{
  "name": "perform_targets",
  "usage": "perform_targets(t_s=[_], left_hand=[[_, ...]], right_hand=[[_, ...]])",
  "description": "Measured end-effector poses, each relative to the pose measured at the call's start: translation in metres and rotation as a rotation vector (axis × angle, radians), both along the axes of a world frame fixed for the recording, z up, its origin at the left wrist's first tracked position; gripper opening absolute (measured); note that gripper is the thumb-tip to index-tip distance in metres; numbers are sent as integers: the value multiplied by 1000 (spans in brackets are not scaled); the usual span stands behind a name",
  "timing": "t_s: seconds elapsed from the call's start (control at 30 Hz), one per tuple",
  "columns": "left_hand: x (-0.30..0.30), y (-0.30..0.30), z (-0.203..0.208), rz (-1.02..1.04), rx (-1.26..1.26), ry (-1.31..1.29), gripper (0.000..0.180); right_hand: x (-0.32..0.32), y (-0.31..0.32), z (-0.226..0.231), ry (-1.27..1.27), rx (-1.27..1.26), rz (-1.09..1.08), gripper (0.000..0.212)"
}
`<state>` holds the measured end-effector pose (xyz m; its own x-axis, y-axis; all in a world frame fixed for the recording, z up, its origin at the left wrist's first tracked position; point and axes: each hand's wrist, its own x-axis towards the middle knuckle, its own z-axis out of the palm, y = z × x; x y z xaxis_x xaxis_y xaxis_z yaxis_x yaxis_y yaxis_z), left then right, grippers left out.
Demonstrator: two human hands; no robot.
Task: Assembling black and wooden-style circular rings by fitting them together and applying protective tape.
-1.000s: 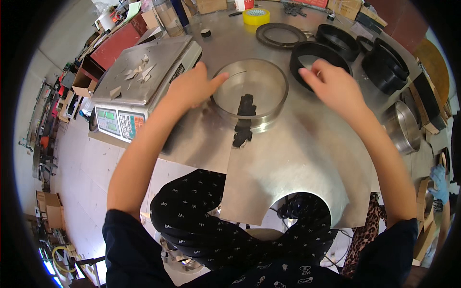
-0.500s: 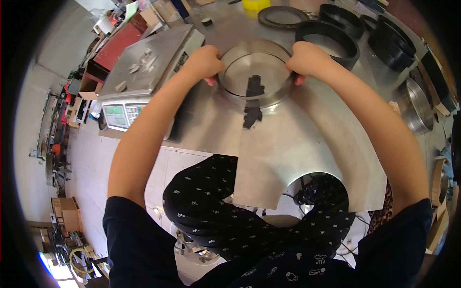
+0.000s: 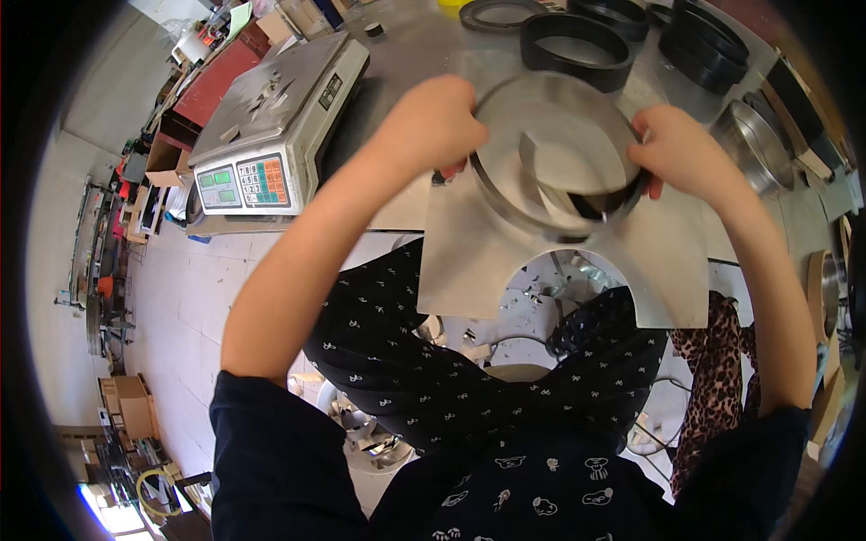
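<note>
A shallow, round metal ring (image 3: 507, 207) with a shiny wall is between my two hands, tilted over a metal sheet. My left hand (image 3: 433, 124) is closed on the ring's left side. On the opposite side, my right hand (image 3: 677, 153) pinches the rim, fingers curled under it. A dark patch shows inside the ring's lower right; I cannot tell whether it is a mark or a reflection. The metal sheet (image 3: 460, 275) has a half-round cutout at its near edge, above my lap.
To the left stands a digital scale (image 3: 302, 144) with metal scraps on its pan. Black rings (image 3: 577, 77) sit at the far side, another stack (image 3: 704, 54) further right. Metal rings (image 3: 749, 149) are at the right edge. A bin of scraps (image 3: 379, 446) is on the floor.
Both hands and the ring have moved right and nearer to me. The ring is now tilted. The black patches seen before on the ring and sheet no longer show in the same place.
</note>
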<state>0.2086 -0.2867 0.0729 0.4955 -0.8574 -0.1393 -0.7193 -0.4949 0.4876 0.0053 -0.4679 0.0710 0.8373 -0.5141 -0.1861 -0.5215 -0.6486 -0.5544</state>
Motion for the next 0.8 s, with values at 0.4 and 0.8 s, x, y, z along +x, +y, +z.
perform_targets(t_s=[0.4, 0.8], left_hand=[[-66, 6, -40, 20, 30, 44, 12], [-106, 32, -18, -592, -522, -524, 74]], right_hand=[[-64, 13, -26, 50, -91, -126, 14], [-77, 19, -7, 102, -44, -232, 37]])
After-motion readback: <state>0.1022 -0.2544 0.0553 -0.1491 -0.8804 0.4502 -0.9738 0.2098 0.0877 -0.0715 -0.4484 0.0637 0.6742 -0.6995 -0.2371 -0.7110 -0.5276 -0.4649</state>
